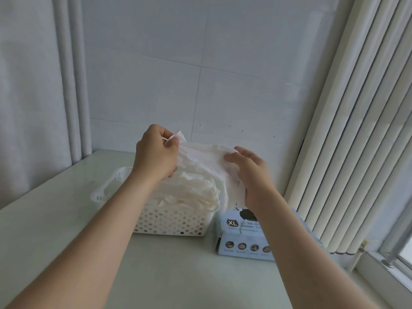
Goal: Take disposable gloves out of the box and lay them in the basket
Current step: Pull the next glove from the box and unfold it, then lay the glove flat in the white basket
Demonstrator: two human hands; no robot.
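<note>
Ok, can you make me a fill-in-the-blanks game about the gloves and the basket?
The left hand and the right hand hold up one thin white ____ between them.
The white basket has lots of round ____ in its side.
The blue box stands on the ____ side of the basket.
The big letters on the box read ____.
Missing words: glove; holes; right; XL.

Thin crinkled translucent film glove (205,159), perforated white plastic basket (174,221) — glossy box (243,237), smooth tabletop (178,275)
</note>
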